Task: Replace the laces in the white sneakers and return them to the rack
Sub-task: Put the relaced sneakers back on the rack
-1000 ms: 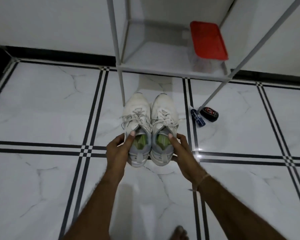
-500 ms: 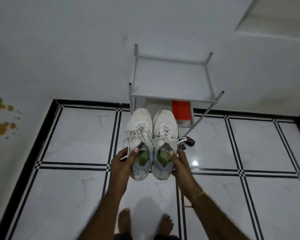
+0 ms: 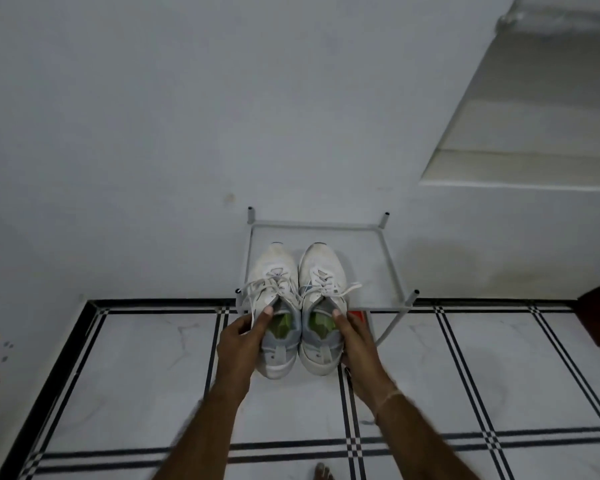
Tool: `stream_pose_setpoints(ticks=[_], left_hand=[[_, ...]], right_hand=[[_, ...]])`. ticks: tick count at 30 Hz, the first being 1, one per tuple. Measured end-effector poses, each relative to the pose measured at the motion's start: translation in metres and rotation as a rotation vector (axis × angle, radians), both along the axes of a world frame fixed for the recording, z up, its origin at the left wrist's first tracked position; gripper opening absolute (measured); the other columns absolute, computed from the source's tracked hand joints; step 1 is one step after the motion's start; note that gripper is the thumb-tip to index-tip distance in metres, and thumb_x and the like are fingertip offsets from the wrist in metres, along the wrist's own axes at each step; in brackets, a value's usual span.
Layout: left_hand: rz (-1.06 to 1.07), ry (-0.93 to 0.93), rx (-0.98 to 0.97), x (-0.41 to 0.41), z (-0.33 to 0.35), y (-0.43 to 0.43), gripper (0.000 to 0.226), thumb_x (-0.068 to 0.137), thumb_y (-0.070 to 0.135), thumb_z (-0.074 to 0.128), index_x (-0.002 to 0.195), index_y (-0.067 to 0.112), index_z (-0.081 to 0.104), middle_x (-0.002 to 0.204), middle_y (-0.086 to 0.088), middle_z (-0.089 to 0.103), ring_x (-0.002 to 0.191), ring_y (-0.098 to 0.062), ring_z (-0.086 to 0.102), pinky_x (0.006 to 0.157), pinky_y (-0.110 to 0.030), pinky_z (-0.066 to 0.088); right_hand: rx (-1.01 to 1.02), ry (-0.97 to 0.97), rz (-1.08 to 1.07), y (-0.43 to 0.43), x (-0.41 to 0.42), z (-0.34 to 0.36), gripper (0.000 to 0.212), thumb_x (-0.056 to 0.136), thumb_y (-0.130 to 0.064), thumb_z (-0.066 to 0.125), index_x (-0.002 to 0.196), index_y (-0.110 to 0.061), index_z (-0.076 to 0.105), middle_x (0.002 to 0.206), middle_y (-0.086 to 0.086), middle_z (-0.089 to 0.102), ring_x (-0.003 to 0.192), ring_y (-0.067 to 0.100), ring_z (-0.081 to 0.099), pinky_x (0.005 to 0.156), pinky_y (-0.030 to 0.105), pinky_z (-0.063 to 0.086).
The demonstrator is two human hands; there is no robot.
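Two sneakers are carried side by side. The left hand (image 3: 238, 341) is clamped on the collar of the left sneaker (image 3: 274, 282), fingers (image 3: 266, 311) curled round it. The right sneaker (image 3: 321, 271) is gripped likewise by the right hand (image 3: 355, 344). Toes are held over the rack (image 3: 319, 227), heels short of it. Long axes are aimed straight ahead, so a forward, lowering move is judged due.
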State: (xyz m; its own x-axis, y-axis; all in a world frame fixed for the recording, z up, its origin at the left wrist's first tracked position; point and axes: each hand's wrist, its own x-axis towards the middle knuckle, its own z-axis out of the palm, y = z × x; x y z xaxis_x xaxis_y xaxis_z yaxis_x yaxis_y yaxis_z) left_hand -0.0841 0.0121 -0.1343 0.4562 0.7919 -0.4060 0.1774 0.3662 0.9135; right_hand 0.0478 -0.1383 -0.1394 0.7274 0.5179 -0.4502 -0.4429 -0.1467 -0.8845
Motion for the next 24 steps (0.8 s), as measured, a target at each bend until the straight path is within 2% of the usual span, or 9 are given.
stream_pose_setpoints(ticks=[3,7,11,17,19,22,24], left_hand=[[-0.002,0.025,0.053,0.058,0.006,0.032,0.017,0.084,0.044,0.079,0.081,0.027,0.076,0.072,0.012,0.076,0.070,0.002,0.069,0.054,-0.008,0.048],[0.018,0.093,0.108,0.130,-0.019,0.079,0.029,0.082,0.048,0.080,0.076,0.019,0.078,0.075,0.000,0.077,0.076,-0.015,0.072,0.070,-0.029,0.056],[0.034,0.156,0.098,0.187,-0.054,0.104,0.040,0.081,0.053,0.079,0.080,0.013,0.078,0.076,-0.005,0.076,0.072,-0.018,0.071,0.066,-0.027,0.055],[0.085,0.207,0.085,0.225,-0.097,0.140,0.031,0.080,0.057,0.077,0.075,0.026,0.076,0.073,0.004,0.076,0.078,-0.016,0.073,0.075,-0.031,0.058],[0.076,0.205,0.106,0.232,-0.099,0.152,0.027,0.082,0.055,0.077,0.074,0.029,0.076,0.075,0.005,0.076,0.080,-0.016,0.073,0.077,-0.031,0.058],[0.064,0.192,0.123,0.240,-0.120,0.167,0.025,0.086,0.049,0.076,0.071,0.029,0.075,0.078,0.000,0.077,0.083,-0.022,0.074,0.076,-0.033,0.059],[0.059,0.177,0.140,0.241,-0.132,0.168,0.024,0.089,0.047,0.073,0.072,0.030,0.075,0.081,-0.004,0.077,0.083,-0.024,0.074,0.073,-0.032,0.059]], right_hand=[[-0.014,-0.049,-0.002,0.034,0.060,-0.003,0.033,0.098,-0.043,0.065,0.123,-0.022,0.071,0.114,0.001,0.077,0.110,0.021,0.072,0.101,0.049,0.056],[-0.027,-0.071,0.029,0.081,0.137,-0.027,0.033,0.099,-0.040,0.064,0.117,-0.014,0.073,0.109,0.006,0.078,0.107,0.025,0.073,0.096,0.042,0.058],[-0.056,-0.045,0.023,0.108,0.196,-0.061,0.030,0.100,-0.038,0.063,0.114,-0.014,0.075,0.103,0.004,0.080,0.100,0.021,0.075,0.078,0.030,0.057],[-0.095,-0.037,0.026,0.148,0.236,-0.104,0.025,0.101,-0.038,0.062,0.108,-0.018,0.075,0.099,0.000,0.080,0.091,0.013,0.074,0.071,0.022,0.054],[-0.110,-0.048,0.025,0.159,0.243,-0.112,0.028,0.100,-0.040,0.062,0.110,-0.017,0.075,0.101,0.001,0.080,0.095,0.016,0.075,0.076,0.026,0.058],[-0.142,-0.118,0.013,0.170,0.251,-0.137,0.029,0.097,-0.042,0.066,0.112,-0.018,0.076,0.104,-0.001,0.079,0.100,0.018,0.073,0.095,0.040,0.059],[-0.156,-0.171,0.001,0.174,0.254,-0.146,0.028,0.097,-0.042,0.066,0.112,-0.020,0.076,0.106,-0.003,0.078,0.101,0.016,0.072,0.098,0.042,0.058]])
